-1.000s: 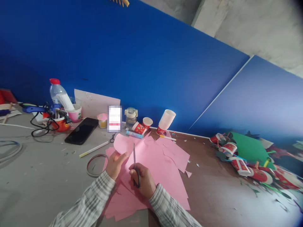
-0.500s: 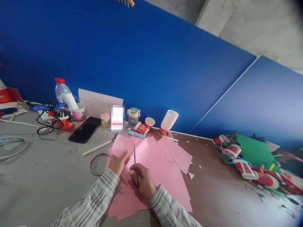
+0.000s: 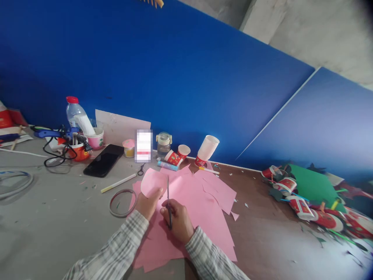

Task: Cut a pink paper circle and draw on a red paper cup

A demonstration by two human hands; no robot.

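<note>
Thumb on top, my left hand point(image 3: 148, 203) grips a small rounded piece of pink paper point(image 3: 153, 182). My right hand point(image 3: 179, 221) is closed around the handles of a pair of scissors point(image 3: 168, 194), whose blades point away from me and lie close to the right edge of that piece. I cannot tell whether the blades touch the paper. Beneath both hands spread several large pink paper sheets point(image 3: 198, 210), overlapping on the table. A roll of tape point(image 3: 111, 206) rests left of my left wrist.
Behind the sheets stand a lidded glass jar point(image 3: 164, 144), red paper cups point(image 3: 173, 157) and a stack of white cups point(image 3: 208, 147). A black phone point(image 3: 104, 160), a white stick point(image 3: 119, 183) and a blue glue gun point(image 3: 55, 133) lie left. Cup crafts with green paper point(image 3: 313, 186) sit right.
The pink piece in my left hand has shifted slightly right and turned. The scissors point a little more upright and have moved slightly right.
</note>
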